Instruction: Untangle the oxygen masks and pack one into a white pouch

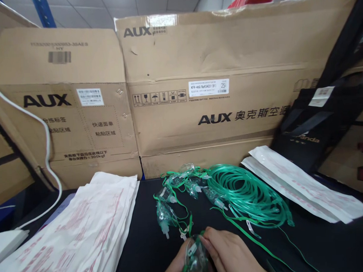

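Observation:
At the front edge of the view, my left hand [175, 269] is wrapped round a clear oxygen mask [197, 258] with green strap pieces and a small metal nose clip. The fingers of my right hand [230, 252] are pinched together at the mask's upper right side, where a bit of green strap shows; the fingertips are partly hidden. Just beyond my hands lie several more clear masks [164, 217] with white connectors and green elastic straps. A large coil of green tubing [246, 189] sits to their right on the black table [138, 241].
White paper pouches with red print [82, 228] are stacked at the left, and more white pouches [301, 186] lie at the right. Cardboard boxes [226, 59] wall off the back. A white cable [49, 144] hangs at the left; a black bag [310, 124] leans at the right.

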Demonstrator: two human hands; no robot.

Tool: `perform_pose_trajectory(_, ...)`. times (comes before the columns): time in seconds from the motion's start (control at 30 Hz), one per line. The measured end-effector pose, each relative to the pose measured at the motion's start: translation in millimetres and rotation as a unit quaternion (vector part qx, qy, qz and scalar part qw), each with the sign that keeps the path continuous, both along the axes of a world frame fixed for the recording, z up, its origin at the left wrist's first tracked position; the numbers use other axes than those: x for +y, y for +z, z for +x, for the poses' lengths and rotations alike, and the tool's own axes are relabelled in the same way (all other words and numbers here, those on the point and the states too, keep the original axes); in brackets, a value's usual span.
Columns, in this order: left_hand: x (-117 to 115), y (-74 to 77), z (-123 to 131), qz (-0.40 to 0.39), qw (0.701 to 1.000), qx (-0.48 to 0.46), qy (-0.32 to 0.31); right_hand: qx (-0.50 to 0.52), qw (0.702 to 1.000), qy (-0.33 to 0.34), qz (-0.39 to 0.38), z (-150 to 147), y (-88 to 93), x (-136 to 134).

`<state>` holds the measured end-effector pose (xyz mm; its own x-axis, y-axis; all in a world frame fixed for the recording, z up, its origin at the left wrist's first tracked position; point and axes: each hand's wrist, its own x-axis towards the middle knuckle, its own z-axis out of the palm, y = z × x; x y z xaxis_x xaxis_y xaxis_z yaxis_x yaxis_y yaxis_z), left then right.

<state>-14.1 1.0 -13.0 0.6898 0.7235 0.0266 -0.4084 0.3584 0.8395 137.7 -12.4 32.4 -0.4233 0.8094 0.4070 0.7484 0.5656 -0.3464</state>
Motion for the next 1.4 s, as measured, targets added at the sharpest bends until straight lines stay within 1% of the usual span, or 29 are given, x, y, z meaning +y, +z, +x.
perform_pose_trajectory(0.07,0.9,-0.4,3.3,0.0,1.0,-0.021,-0.008,0.027,0.999,-0.019,-0.035,1.8,-2.8,5.1)
perform_pose_trajectory(0.13,1.2,1.9,5.6,0.008,1.0,-0.014,-0.012,0.07,0.994,-0.025,-0.086,4.5,-2.7,9.5)
perform_pose_trajectory(0.17,0.8,3.8,5.9,0.017,1.0,0.002,0.001,0.09,0.99,-0.023,-0.106,5.8,-1.2,10.8)
perform_pose_trajectory(0.2,0.1,5.9,5.4,0.031,0.999,0.022,0.03,0.104,0.987,-0.016,-0.12,6.9,1.3,11.4)
perform_pose_trajectory(0.23,-0.9,7.8,4.2,0.057,0.994,0.048,0.075,0.11,0.986,-0.007,-0.129,7.7,4.6,11.2)
perform_pose_trajectory(0.27,-1.9,9.2,2.4,0.095,0.984,0.076,0.132,0.11,0.984,0.004,-0.137,8.1,8.6,10.4)
perform_pose_trajectory(0.33,-3.6,9.9,-2.0,0.177,0.947,0.125,0.239,0.101,0.982,0.024,-0.159,7.9,16.8,7.6)
perform_pose_trajectory(0.37,-3.9,9.2,-4.2,0.215,0.926,0.145,0.276,0.097,0.98,0.031,-0.17,7.4,20.1,6.2)
perform_pose_trajectory(0.4,-3.9,8.0,-6.2,0.25,0.906,0.165,0.3,0.094,0.979,0.034,-0.178,6.7,22.5,5.1)
perform_pose_trajectory(0.47,-3.0,5.4,-9.0,0.324,0.867,0.203,0.32,0.082,0.979,0.032,-0.185,5.3,23.6,4.3)
perform_pose_trajectory(0.53,-2.1,4.4,-10.7,0.387,0.84,0.236,0.298,0.065,0.981,0.033,-0.181,4.5,20.6,5.3)
perform_pose_trajectory(0.57,-2.0,4.9,-11.2,0.404,0.837,0.242,0.281,0.06,0.982,0.036,-0.176,4.7,18.2,6.2)
perform_pose_trajectory(0.63,-3.3,7.6,-11.6,0.405,0.844,0.24,0.257,0.061,0.984,0.04,-0.16,6.1,13.6,8.8)
perform_pose_trajectory(0.7,-5.8,11.7,-11.6,0.39,0.852,0.229,0.262,0.065,0.987,0.04,-0.142,9.0,10.9,11.7)
perform_pose_trajectory(0.77,-7.9,16.0,-12.3,0.387,0.852,0.219,0.278,0.056,0.99,0.045,-0.124,12.7,10.7,14.6)
perform_pose_trajectory(0.9,-6.8,22.0,-16.7,0.394,0.846,0.235,0.272,0.008,0.994,0.072,-0.085,19.0,14.8,17.9)
perform_pose_trajectory(1.0,-3.9,20.8,-18.1,0.372,0.853,0.252,0.265,-0.025,0.994,0.084,-0.065,21.7,17.3,17.1)
perform_pose_trajectory(1.13,-2.8,11.7,-12.3,0.321,0.871,0.248,0.277,-0.031,0.993,0.099,-0.047,21.7,18.1,14.2)
perform_pose_trajectory(1.2,-3.1,8.6,-9.1,0.296,0.877,0.238,0.295,-0.011,0.993,0.099,-0.061,19.8,17.8,13.4)
perform_pose_trajectory(1.27,-3.1,9.3,-7.9,0.289,0.874,0.246,0.304,0.048,0.99,0.08,-0.103,17.1,16.6,13.7)
perform_pose_trajectory(1.33,-2.4,13.8,-9.2,0.29,0.866,0.272,0.303,0.135,0.976,0.05,-0.164,14.5,14.4,15.4)
perform_pose_trajectory(1.4,-0.8,19.1,-11.7,0.281,0.861,0.297,0.303,0.214,0.951,0.031,-0.221,12.5,12.3,17.7)
